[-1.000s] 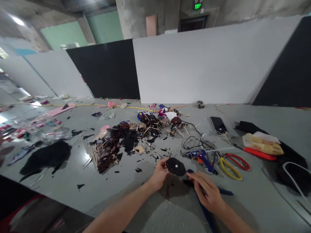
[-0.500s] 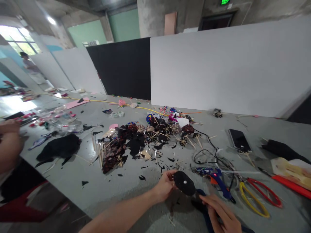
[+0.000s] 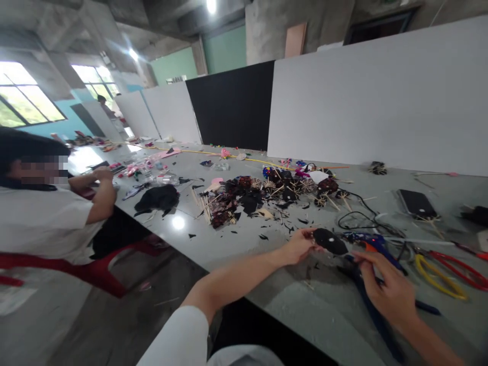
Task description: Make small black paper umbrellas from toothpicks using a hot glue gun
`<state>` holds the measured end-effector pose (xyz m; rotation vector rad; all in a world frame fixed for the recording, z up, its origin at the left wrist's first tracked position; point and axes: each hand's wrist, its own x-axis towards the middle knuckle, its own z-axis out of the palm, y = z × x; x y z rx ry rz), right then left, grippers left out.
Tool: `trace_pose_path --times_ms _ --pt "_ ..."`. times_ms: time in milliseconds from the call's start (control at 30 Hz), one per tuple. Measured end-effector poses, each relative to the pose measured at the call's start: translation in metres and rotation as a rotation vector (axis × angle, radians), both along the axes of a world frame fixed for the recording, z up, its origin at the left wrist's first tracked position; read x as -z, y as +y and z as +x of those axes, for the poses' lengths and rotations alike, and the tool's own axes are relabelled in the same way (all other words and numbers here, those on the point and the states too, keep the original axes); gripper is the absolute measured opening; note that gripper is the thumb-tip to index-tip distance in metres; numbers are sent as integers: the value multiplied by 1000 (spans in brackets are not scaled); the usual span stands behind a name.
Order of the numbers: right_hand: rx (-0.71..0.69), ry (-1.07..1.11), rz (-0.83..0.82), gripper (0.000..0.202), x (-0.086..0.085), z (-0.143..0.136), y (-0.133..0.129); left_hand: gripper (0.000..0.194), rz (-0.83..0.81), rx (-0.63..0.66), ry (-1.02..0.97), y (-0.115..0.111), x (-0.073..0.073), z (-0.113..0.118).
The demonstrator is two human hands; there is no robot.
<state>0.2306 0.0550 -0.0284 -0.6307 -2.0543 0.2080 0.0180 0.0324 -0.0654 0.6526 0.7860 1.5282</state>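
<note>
Small black disc [image 3: 331, 241] with a pale dot in its middle, held just above a grey tabletop [image 3: 213, 247], toward four o'clock from the centre of the view. The person's left hand [image 3: 300, 246] is at the disc's nine o'clock edge, thumb and fingers pinching it; the bare forearm slants up toward two o'clock from a white sleeve [image 3: 179, 333]. The right hand [image 3: 389, 284] is at four o'clock from the disc, its forearm coming in from the lower right corner, fingers bent and close together, tips pointing to ten o'clock beside the rim; whether they pinch anything, I cannot tell. A tool with dark blue handles [image 3: 375, 312] lies below that hand. A blue glue gun [image 3: 385, 254] lies at three o'clock from the disc; a heap of black scraps and sticks [image 3: 253, 201] spreads at ten o'clock
</note>
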Motion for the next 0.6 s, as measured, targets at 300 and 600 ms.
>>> trace_pose_path --times_ms 300,600 --pt "41 -14 7 23 -8 -6 0 34 108 -69 46 5 -4 -17" --pt "-100 -98 94 19 2 -4 10 31 206 -25 264 -4 -7 -19"
